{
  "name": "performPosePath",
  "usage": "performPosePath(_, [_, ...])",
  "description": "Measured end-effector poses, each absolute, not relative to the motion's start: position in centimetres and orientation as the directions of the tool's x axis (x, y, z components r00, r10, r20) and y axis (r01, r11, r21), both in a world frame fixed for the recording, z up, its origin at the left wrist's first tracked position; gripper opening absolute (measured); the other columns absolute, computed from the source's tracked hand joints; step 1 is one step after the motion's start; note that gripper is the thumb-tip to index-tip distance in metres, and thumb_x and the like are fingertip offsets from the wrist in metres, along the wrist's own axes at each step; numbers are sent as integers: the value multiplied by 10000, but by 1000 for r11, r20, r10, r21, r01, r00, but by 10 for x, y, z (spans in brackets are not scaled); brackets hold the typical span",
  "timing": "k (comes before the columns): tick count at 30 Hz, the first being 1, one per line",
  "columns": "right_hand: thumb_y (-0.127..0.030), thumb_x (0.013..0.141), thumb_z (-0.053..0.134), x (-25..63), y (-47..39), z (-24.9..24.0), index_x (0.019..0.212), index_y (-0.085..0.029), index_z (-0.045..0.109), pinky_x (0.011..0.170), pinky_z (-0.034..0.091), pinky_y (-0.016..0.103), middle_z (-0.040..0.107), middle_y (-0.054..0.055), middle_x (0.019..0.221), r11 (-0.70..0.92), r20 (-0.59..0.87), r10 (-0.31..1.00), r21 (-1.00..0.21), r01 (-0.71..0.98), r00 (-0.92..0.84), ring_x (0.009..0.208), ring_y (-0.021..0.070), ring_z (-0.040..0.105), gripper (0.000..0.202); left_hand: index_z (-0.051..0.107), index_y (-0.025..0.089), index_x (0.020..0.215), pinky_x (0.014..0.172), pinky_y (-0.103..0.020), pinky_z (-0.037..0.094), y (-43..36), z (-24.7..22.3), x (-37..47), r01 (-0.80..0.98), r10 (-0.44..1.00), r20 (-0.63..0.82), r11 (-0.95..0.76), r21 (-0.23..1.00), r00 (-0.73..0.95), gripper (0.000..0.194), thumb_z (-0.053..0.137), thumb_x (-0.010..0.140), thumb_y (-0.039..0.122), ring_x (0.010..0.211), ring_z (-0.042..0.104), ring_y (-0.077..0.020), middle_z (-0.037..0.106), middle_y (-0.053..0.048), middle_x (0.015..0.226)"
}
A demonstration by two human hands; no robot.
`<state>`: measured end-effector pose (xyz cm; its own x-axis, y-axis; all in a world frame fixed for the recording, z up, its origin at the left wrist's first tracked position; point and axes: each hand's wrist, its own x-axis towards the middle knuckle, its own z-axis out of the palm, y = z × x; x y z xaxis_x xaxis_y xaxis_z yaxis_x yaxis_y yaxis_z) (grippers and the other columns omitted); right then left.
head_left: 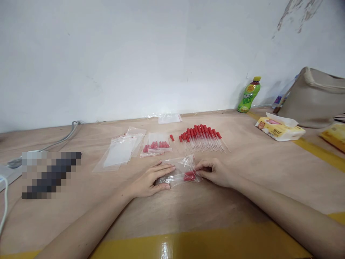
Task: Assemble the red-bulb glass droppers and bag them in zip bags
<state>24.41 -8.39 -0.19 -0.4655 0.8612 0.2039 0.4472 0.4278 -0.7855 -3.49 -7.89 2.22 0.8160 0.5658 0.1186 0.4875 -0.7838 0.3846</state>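
A clear plastic bag [179, 169] lies flat on the table between my hands, with red rubber bulbs [189, 176] at its right end. My left hand [153, 180] rests on the bag's left part, fingers stretched out. At the right end, my right hand [215, 172] pinches the bag's edge between thumb and fingers. Behind it is a row of glass droppers with red bulbs [202, 136], one dropper [171, 137] lying apart on the left. Filled bags with red-bulbed droppers [159, 144] lie beyond my left hand.
Flat clear bags [118, 151] lie at the left, and another bag [169, 118] by the wall. A cable [61, 138] and a blurred dark object [54, 176] are far left. At the right stand a green bottle [248, 95], a tissue pack [279, 128] and a beige handbag [309, 100].
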Motion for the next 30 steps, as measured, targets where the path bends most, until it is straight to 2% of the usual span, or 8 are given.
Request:
performPosePath(3, [-337, 808, 492, 243, -88, 5, 864, -196, 663, 657, 423, 262, 648, 23, 801, 446, 224, 858, -771, 455, -463, 731, 147, 566, 228, 319, 285, 1324, 1068, -474, 179, -79, 23, -34, 491, 566, 111, -783, 383, 817, 534, 490, 832, 403, 1265, 323, -217, 390, -32, 1354])
performPosePath(6, [-390, 841, 430, 237, -95, 12, 860, -185, 628, 609, 417, 248, 635, 20, 781, 383, 174, 871, -825, 414, -459, 686, 135, 552, 286, 339, 285, 1315, 1071, -467, 175, -79, 23, -34, 495, 571, 110, -780, 383, 814, 522, 491, 830, 407, 1262, 328, -215, 391, -31, 1353])
performPosePath(12, [-406, 714, 585, 225, -100, 5, 704, -172, 502, 449, 314, 201, 519, -26, 568, 163, 58, 958, -916, 365, -281, 494, 82, 433, 249, 341, 283, 1313, 1074, -456, 174, -78, 21, -35, 503, 571, 102, -783, 366, 814, 519, 487, 832, 411, 1266, 322, -203, 389, -26, 1355])
performPosePath(15, [-376, 715, 563, 228, -94, -4, 799, -186, 459, 448, 320, 200, 522, -42, 564, 104, 43, 973, -959, 265, -228, 475, 84, 444, 232, 338, 282, 1315, 1076, -450, 174, -78, 22, -34, 505, 573, 97, -779, 371, 814, 522, 488, 832, 410, 1264, 325, -198, 389, -24, 1356])
performPosePath(17, [-347, 705, 565, 233, -87, -7, 908, -188, 453, 468, 346, 210, 553, -38, 595, 151, 106, 981, -943, 296, -163, 491, 96, 473, 281, 343, 279, 1313, 1074, -452, 176, -79, 23, -33, 509, 578, 91, -773, 378, 811, 522, 490, 831, 412, 1263, 327, -201, 390, -28, 1355])
performPosePath(20, [-288, 705, 556, 239, -72, -3, 886, -181, 530, 536, 383, 233, 590, -8, 664, 290, 266, 956, -817, 499, -121, 563, 113, 512, 213, 358, 280, 1306, 1072, -451, 181, -80, 25, -33, 508, 577, 86, -772, 382, 812, 507, 485, 833, 411, 1264, 325, -202, 389, -30, 1354])
performPosePath(24, [-234, 729, 523, 232, -40, 20, 718, -178, 636, 619, 376, 245, 617, 21, 713, 404, 365, 903, -539, 739, -227, 661, 131, 536, 126, 354, 285, 1307, 1076, -447, 166, -79, 25, -34, 503, 564, 73, -782, 367, 823, 499, 474, 839, 410, 1263, 328, -193, 380, -31, 1360])
performPosePath(30, [-365, 754, 512, 184, 11, 33, 729, -218, 690, 765, 310, 347, 657, 55, 792, 274, 382, 908, -234, 933, -170, 837, 215, 543, 233, 348, 282, 1310, 1068, -452, 178, -80, 25, -34, 501, 557, 63, -786, 362, 828, 507, 473, 838, 419, 1262, 329, -201, 376, -41, 1361])
